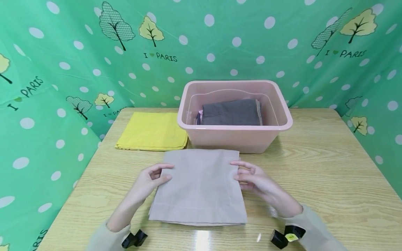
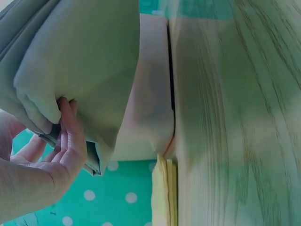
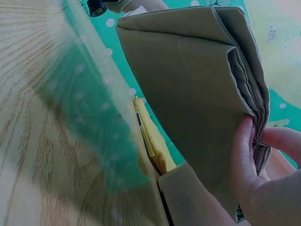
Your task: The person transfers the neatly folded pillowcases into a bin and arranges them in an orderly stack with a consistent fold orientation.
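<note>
A grey folded cloth point(image 1: 201, 188) is held up in front of the pink bin, its layers stacked at the edges. My left hand point(image 1: 150, 179) pinches its left side, thumb on top; in the left wrist view, the fingers of that hand point(image 2: 51, 160) press into the fabric's folds. On the opposite side, my right hand point(image 1: 259, 179) grips the right edge. The right wrist view shows the folded cloth point(image 3: 183, 70) tilted up off the table, its layered edge between the thumb and fingers of the right hand point(image 3: 263, 183).
Behind the cloth stands a pink plastic bin point(image 1: 235, 139) with a dark grey folded cloth point(image 1: 232, 113) inside. A yellow folded cloth point(image 1: 154, 130) lies left of the bin on the wooden table point(image 1: 326, 167). A green dotted curtain point(image 1: 207, 45) hangs around the table's back and sides.
</note>
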